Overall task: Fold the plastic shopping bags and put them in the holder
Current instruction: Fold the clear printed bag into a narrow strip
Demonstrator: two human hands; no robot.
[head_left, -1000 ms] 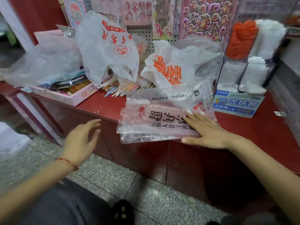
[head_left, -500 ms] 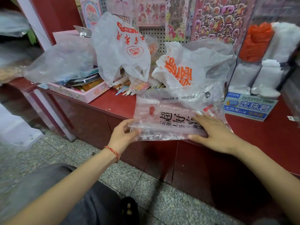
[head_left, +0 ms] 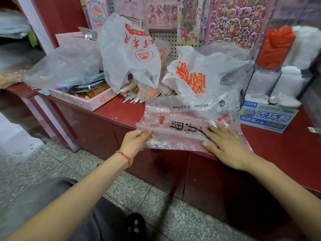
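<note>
Fold step under way on the pink bag (head_left: 182, 126), which lies flattened at the near edge of the red worktop (head_left: 286, 150), its left part overhanging. Left hand (head_left: 136, 141) pinches the bag's left edge, fingers curled on the plastic. Right hand (head_left: 225, 145) lies flat on the right part, fingers straight, pinning it down. Next move is probably to bring the left edge over toward the right hand and crease it; thin film, so it needs a firm press or it springs back. Two white bags with orange print (head_left: 132, 49) (head_left: 199, 73) wait unfolded at the far side. The clear holder (head_left: 251, 79) stands far right, already stocked.
</note>
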